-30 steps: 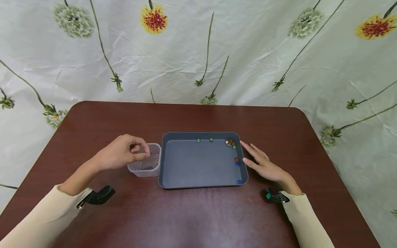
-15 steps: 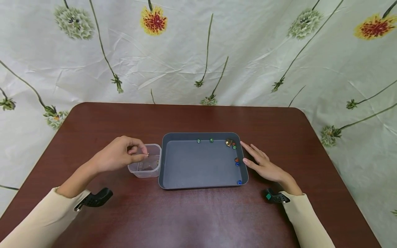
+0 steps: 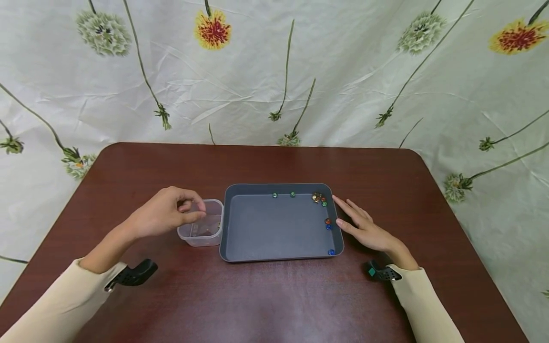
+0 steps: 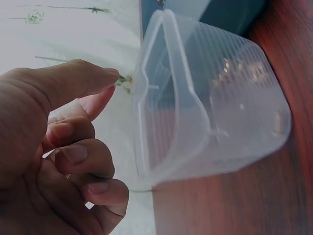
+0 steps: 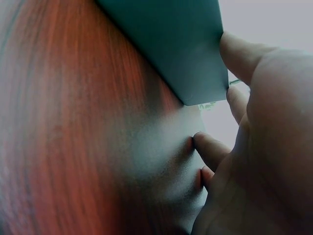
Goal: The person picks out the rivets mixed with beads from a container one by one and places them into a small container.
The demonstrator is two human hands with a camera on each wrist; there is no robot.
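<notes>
My left hand hovers over a clear plastic container, thumb and index tips close together, other fingers curled. No marble shows between them. In the left wrist view, several gold-looking marbles show through the container's wall. To its right lies a grey tray holding several glass marbles: a gold cluster near the far right corner, a green marble along the far side, and a blue marble near the front right corner. My right hand, fingers extended, touches the tray's right side.
The container stands right against the tray's left side on a dark red-brown wooden table. Behind the table hangs a white flower-print cloth. Black bands are worn on the wrists, over cream sleeves.
A small marble showed between my left thumb and index finger earlier; now it is gone from the fingertips. The left hand stays over the container, and my right hand has not moved.
</notes>
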